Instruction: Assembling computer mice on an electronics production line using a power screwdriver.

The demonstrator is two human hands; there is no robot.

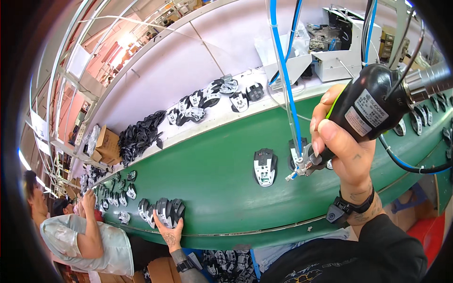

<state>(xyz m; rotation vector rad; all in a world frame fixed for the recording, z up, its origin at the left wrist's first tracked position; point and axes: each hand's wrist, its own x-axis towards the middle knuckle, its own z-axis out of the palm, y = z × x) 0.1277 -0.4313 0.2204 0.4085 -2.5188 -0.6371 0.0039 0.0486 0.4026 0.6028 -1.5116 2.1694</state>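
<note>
My right hand (347, 141) is wrapped round a black power screwdriver (365, 106), raised over the right part of the green bench. Its metal nose, fitted with a clear tube and a blue hose (284, 70), points down and left. Under it sits a black-and-white computer mouse shell (264, 167), with another behind the nose, partly hidden. At the near left edge my left hand (169, 232) grips computer mouse shells (163, 211) standing side by side, thumb on one side and fingers on the other. The fingertips are partly hidden.
A back ledge carries more mouse shells (200, 100), a heap of black parts (141, 132) and a cardboard box (107, 146). At the left a co-worker (89, 240) sits by further shells. Upper right stands a white machine (339, 63); a black cable (415, 169) loops below the screwdriver.
</note>
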